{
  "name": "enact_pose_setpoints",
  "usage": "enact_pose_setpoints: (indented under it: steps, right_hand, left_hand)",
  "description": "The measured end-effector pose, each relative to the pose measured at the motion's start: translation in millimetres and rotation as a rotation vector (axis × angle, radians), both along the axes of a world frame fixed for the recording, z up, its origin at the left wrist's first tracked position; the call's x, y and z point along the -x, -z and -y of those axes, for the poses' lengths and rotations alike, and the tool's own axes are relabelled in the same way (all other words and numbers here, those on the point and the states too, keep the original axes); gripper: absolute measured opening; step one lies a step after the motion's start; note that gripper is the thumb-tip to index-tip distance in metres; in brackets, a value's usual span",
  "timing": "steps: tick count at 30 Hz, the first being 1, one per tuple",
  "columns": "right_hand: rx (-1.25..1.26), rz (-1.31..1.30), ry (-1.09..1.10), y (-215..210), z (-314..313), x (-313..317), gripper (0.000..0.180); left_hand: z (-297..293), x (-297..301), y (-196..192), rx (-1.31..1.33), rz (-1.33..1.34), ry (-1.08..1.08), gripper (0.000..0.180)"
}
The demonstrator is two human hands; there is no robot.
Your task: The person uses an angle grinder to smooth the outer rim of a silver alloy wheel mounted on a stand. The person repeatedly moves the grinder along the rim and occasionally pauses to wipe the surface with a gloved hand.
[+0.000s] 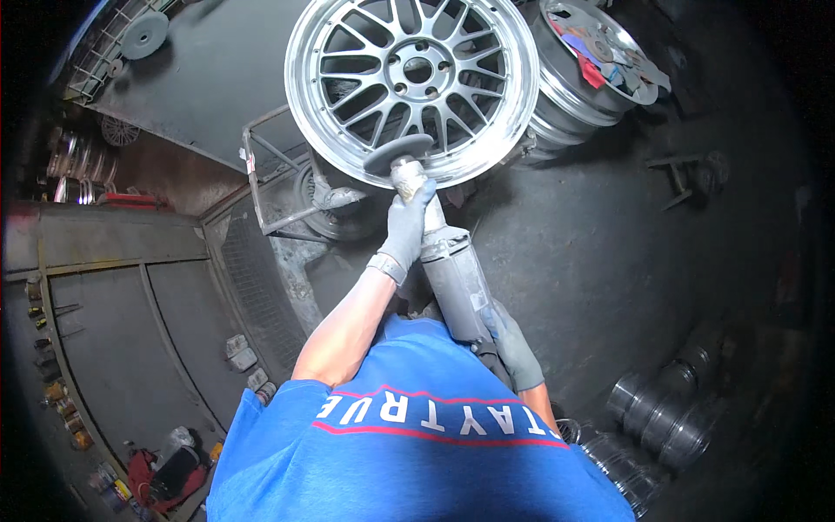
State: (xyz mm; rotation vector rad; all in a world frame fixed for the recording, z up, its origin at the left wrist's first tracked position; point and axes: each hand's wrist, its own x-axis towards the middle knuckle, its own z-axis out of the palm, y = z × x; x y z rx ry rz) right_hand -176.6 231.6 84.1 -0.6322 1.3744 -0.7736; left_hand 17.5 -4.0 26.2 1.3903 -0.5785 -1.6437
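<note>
Across my body lies a grey, dust-covered angle grinder (457, 283), its round dark disc (398, 155) pointing away from me. My left hand (406, 228), in a grey glove, is closed round the neck just behind the disc. Lower and to the right, my right hand (515, 348), also gloved, grips the rear end of the body; its fingers are partly hidden behind it. Beyond the disc stands a silver multi-spoke car wheel rim (417, 96) with a polished lip. The disc overlaps the rim's near edge; whether they touch I cannot tell.
A metal tube frame (283, 222) stands left of the rim. Behind right, stacked rims (565, 109) hold abrasive discs and a red cloth (590, 71). More rims (661, 418) lie low right. A grey bench (217, 70) fills the far left; a red bag (143, 478) lies low left.
</note>
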Motion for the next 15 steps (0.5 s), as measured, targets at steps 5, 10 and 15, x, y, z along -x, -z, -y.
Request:
enact_pose_setpoints:
  steps: [5, 10, 15]
  right_hand:
    - [-0.016, 0.116, 0.016, 13.3, 2.2, 21.2, 0.069]
    - [-0.012, -0.057, -0.113, -6.0, 15.2, 98.0, 0.067]
    - [-0.023, -0.260, -0.182, -3.8, 36.3, 207.9, 0.066]
  left_hand:
    - [-1.9, 14.9, 8.1, -0.015, 0.004, -0.021, 0.071]
    - [-14.9, 76.7, 16.4, -0.060, -0.105, -0.119, 0.067]
    - [-1.6, 169.1, 38.4, -0.085, -0.397, -0.186, 0.063]
